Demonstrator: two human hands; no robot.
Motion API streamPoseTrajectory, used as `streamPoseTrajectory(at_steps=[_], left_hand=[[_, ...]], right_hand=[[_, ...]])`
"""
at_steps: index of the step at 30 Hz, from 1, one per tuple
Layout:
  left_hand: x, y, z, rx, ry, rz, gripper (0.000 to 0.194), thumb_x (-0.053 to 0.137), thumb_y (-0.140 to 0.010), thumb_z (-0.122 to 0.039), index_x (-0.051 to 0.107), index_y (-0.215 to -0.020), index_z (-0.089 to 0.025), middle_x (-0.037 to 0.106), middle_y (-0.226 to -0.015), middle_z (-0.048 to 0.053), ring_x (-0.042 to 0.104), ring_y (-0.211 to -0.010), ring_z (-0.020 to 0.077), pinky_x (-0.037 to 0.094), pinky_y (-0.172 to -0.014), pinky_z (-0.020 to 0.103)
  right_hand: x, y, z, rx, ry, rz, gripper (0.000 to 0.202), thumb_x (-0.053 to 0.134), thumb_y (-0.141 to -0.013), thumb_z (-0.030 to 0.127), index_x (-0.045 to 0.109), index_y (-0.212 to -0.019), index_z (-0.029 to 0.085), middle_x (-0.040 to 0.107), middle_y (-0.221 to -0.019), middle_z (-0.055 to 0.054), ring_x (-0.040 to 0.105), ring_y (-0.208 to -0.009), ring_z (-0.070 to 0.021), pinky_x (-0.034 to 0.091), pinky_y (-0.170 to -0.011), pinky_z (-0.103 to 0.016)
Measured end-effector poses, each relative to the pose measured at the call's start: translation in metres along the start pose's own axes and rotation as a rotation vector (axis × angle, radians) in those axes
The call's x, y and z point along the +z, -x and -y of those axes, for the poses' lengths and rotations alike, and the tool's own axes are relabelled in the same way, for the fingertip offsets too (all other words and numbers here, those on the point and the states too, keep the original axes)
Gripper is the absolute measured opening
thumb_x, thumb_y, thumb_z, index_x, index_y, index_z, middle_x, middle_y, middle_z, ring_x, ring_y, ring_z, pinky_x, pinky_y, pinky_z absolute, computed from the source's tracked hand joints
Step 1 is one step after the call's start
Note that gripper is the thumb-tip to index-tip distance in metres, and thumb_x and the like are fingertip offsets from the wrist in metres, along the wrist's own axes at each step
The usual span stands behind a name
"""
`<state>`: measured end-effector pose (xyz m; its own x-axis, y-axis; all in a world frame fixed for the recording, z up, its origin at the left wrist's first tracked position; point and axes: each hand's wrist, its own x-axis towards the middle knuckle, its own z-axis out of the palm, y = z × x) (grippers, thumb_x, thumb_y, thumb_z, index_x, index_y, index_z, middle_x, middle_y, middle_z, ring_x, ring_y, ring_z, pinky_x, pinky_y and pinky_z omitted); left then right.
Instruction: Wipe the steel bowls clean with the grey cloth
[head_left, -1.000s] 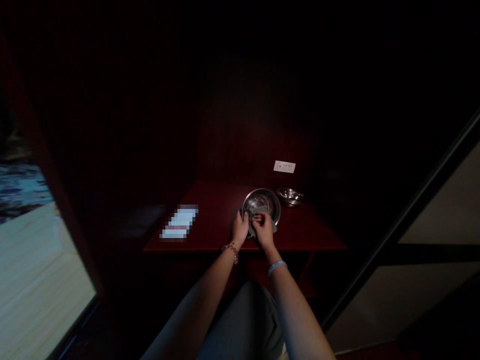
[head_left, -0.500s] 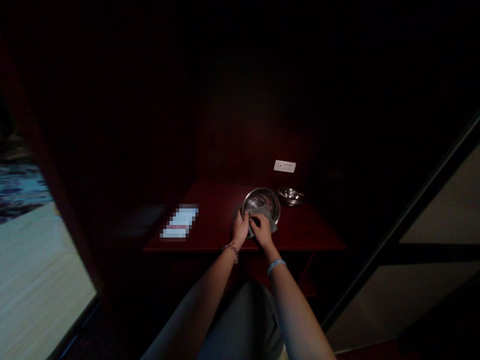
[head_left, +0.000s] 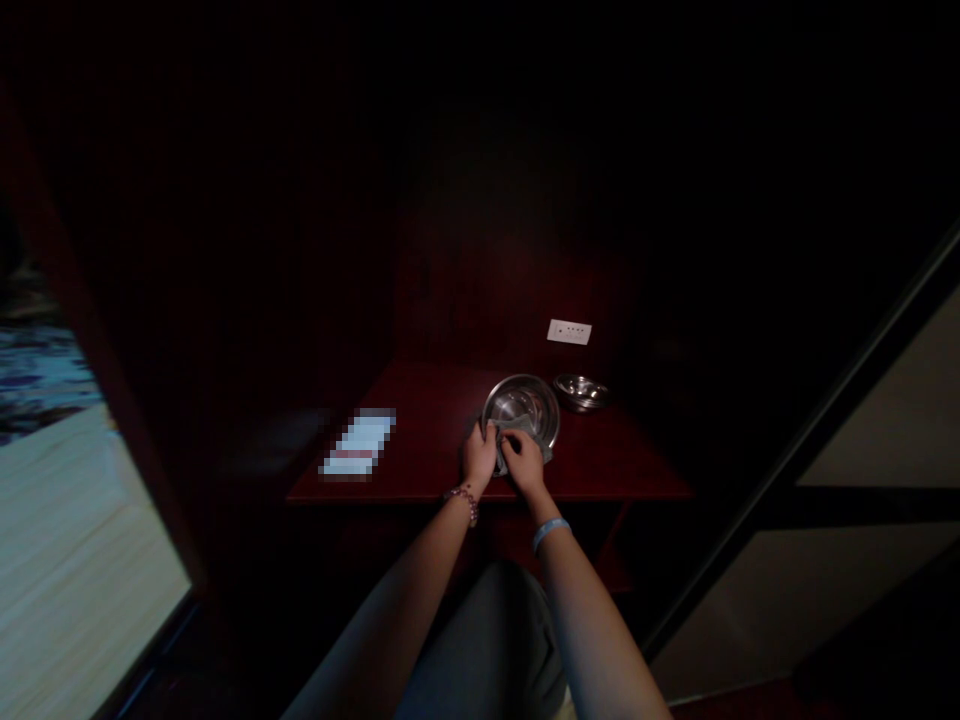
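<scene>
A shiny metal bowl (head_left: 513,400) is tilted with its inside toward me, near the middle of the dark red tabletop. My left hand (head_left: 480,455) is closed at its lower left rim, holding the bowl with part of a grey cloth (head_left: 523,424). Beside it, my right hand (head_left: 525,462) pinches the cloth against the bowl's near side, thumb and fingers curled together. The cloth drapes over the lower rim, and some of it is hidden by both hands.
Small metal bowls (head_left: 582,392), seemingly stacked, stand behind and right of my hands. A white power socket (head_left: 569,332) is on the back wall. On the left of the red tabletop (head_left: 420,440) lies a blurred-out pale rectangle (head_left: 358,445). Dark side panels enclose the space.
The grey cloth has bunched up a little and its right part has drawn in toward my right hand. The bowl has shifted very slightly left. Both hands keep their grip.
</scene>
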<state>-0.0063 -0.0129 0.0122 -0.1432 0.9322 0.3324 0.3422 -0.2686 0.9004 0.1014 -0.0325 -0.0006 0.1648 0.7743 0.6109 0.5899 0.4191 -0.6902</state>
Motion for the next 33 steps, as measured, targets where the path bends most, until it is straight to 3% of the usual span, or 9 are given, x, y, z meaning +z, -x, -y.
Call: streamPoseTrajectory(at_steps=[11, 33], left_hand=[[-0.0005, -0.0009, -0.0018, 0.003, -0.031, 0.040, 0.027, 0.051, -0.094, -0.031, 0.063, -0.113, -0.016, 0.075, -0.103, 0.013, 0.071, -0.090, 0.0213, 0.050, -0.073, 0.025], [0.0021, -0.0019, 0.0017, -0.013, -0.049, 0.038, 0.028, 0.043, -0.096, -0.028, 0.063, -0.111, -0.017, 0.074, -0.104, 0.014, 0.071, -0.091, 0.0207, 0.049, -0.073, 0.025]], right_hand=[[-0.0006, 0.0013, 0.0037, 0.022, 0.040, -0.027, 0.021, 0.054, -0.086, 0.026, 0.072, -0.096, 0.022, 0.074, -0.101, -0.006, 0.066, -0.097, -0.0223, 0.048, -0.093, -0.036], [-0.0004, 0.0010, 0.0029, 0.027, 0.000, -0.035, 0.028, 0.050, -0.087, 0.025, 0.074, -0.101, 0.023, 0.075, -0.106, -0.005, 0.067, -0.102, -0.0217, 0.048, -0.099, -0.037]])
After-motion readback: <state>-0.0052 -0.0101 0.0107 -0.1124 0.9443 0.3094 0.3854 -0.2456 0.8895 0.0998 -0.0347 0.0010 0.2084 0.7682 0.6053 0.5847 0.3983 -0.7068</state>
